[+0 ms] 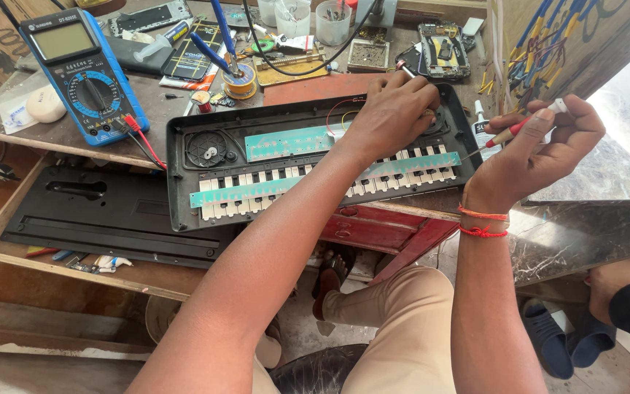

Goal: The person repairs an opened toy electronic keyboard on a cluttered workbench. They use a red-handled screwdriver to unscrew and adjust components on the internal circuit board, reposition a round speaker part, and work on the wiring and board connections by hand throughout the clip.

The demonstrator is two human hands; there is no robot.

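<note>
An opened black toy keyboard (191, 197) lies face down on the workbench, showing green circuit strips (286, 142), white key backs and a small round speaker (207, 149). My left hand (394, 109) rests fisted on the keyboard's upper right part, pressing on the inside. My right hand (537, 146) hovers just right of the keyboard and grips a small red-handled screwdriver (508, 133), whose metal tip points left toward the keyboard's right edge. Red threads circle my right wrist.
A blue multimeter (74, 73) with red and black leads leans at the left. The keyboard's black cover (103, 211) lies in an open drawer. Solder spool (240, 80), plastic cups, phone boards and coloured wires crowd the back. Another person's foot (607, 281) shows at the lower right.
</note>
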